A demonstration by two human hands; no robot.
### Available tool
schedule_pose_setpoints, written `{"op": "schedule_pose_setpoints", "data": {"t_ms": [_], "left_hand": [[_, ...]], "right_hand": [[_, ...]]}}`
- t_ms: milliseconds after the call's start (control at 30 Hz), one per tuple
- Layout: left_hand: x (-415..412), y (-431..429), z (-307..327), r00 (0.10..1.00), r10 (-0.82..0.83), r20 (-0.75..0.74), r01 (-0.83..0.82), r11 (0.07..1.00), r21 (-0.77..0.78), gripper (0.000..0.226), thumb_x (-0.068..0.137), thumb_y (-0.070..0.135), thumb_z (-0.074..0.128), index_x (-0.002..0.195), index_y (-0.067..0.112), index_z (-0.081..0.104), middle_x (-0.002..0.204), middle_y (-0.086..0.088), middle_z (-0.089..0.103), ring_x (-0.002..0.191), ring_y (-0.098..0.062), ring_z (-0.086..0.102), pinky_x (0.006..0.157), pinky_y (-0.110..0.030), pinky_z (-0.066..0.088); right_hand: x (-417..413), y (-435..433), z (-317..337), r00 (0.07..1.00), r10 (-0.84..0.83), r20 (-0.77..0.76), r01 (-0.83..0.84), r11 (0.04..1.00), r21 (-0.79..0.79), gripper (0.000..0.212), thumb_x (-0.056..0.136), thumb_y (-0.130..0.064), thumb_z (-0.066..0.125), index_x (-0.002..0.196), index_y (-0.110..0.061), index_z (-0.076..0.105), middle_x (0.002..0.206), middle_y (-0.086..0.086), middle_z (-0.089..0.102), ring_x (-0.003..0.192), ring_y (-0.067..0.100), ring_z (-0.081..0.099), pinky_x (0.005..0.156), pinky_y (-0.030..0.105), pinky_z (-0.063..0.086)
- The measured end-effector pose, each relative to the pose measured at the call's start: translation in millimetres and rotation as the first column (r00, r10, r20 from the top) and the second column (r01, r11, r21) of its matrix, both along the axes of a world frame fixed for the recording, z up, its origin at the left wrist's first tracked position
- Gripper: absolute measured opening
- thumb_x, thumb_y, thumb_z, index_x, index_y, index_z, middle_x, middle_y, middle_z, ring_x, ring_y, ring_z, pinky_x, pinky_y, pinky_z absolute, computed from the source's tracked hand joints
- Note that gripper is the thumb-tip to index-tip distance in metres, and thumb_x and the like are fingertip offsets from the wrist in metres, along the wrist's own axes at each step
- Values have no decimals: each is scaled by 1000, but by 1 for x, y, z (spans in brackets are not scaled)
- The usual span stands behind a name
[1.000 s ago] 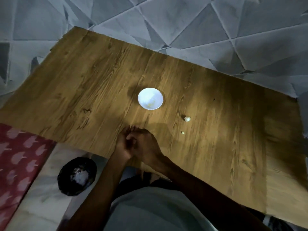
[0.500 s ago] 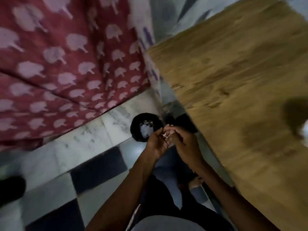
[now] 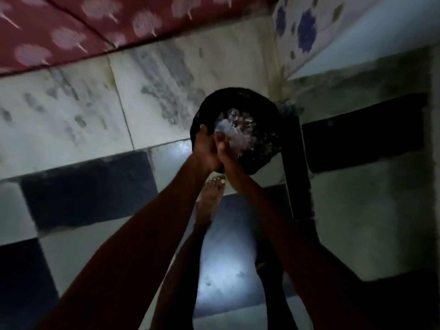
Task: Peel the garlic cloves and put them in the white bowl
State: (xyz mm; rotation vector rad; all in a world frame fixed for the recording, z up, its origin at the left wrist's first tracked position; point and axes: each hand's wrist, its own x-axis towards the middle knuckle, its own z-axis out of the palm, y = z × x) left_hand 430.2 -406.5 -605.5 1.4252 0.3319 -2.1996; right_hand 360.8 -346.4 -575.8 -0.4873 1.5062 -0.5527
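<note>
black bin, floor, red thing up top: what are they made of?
Black bin: probably plastic, maybe lined with a thin bag. It looks dark with small shiny crinkled glints, but blur leaves it open. Floor: hard tile, stone or ceramic, in pale veined and black squares with joint lines and a slight sheen. Red thing: cloth, matte, printed with pale leaf shapes and creased.

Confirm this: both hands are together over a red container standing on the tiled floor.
Not red. The head view shows the left hand and right hand together over a black container standing on the tiled floor, with pale scraps inside.
</note>
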Motion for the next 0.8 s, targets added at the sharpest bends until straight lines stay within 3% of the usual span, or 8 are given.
{"op": "schedule_pose_setpoints", "data": {"t_ms": [33, 100, 167, 300, 400, 500, 667, 800], "left_hand": [[2, -7, -7, 1000, 4, -5, -4, 1000, 4, 75, 97, 63, 19, 143, 10, 44, 123, -19, 58, 131, -35, 47, 111, -47, 35], [8, -10, -15, 1000, 1, -11, -1, 1000, 19, 77, 98, 63, 19, 110, 3, 66, 89, -15, 68, 86, -30, 69, 75, -38, 58], [10, -9, -14, 999, -29, 20, 29, 999, 27, 70, 99, 62, 22, 91, 7, 66, 76, -8, 62, 67, -24, 65, 59, -31, 56], [14, -3, 23, 978, -96, 185, 87, 995, 54, 39, 101, 42, 38, 79, 16, 56, 68, -4, 55, 59, -17, 51, 54, -26, 50], [13, 5, 91, 929, -261, 261, 272, 962, -5, 23, 100, 23, 46, 79, 19, 56, 78, -1, 51, 68, -14, 51, 62, -23, 45], [2, 14, 209, 879, -341, 333, 390, 916, -92, 14, 99, 16, 49, 90, 18, 60, 83, 0, 64, 76, -11, 61, 73, -23, 47], [-24, 39, 397, 805, -482, 347, 580, 763, -286, 13, 98, 13, 49, 94, 16, 61, 73, 6, 72, 64, -5, 67, 69, -22, 47], [-62, 66, 503, 713, -567, 412, 701, 590, -402, 16, 98, 10, 49, 92, 16, 62, 74, 6, 71, 66, -6, 64, 68, -21, 46]], "right_hand": [[-2, -12, -23, 999, -5, -41, 7, 999, 46, 59, 105, -45, 33, 150, -6, 34, 155, 16, 35, 144, 26, 32, 116, 30, 27], [-11, -27, -51, 979, -14, -205, 28, 997, 70, 81, 95, -69, 28, 146, -8, 42, 151, 18, 40, 141, 28, 37, 117, 38, 26], [-19, -33, -46, 948, -41, -315, 46, 999, 8, 61, 104, -50, 30, 144, -6, 45, 151, 17, 42, 140, 27, 37, 117, 30, 23], [-20, -16, 15, 935, -110, -338, 66, 988, -140, 31, 106, -17, 43, 121, 0, 63, 118, 12, 65, 113, 22, 58, 99, 21, 39], [-25, 8, 84, 923, -148, -356, 95, 982, -163, 26, 97, -32, 54, 106, -11, 66, 96, 4, 69, 86, 16, 62, 78, 16, 46], [-36, 32, 189, 904, -280, -322, 243, 958, -150, 32, 86, -50, 54, 103, -24, 61, 95, -2, 72, 86, 13, 67, 75, 29, 52], [-65, 78, 370, 844, -491, -215, 435, 862, -260, 4, 91, -28, 59, 94, -27, 59, 86, -3, 69, 78, 7, 64, 71, 24, 50], [-102, 121, 472, 780, -586, -217, 490, 790, -369, 11, 95, -15, 59, 100, -22, 65, 92, 0, 70, 82, 5, 64, 75, 22, 50]]}}
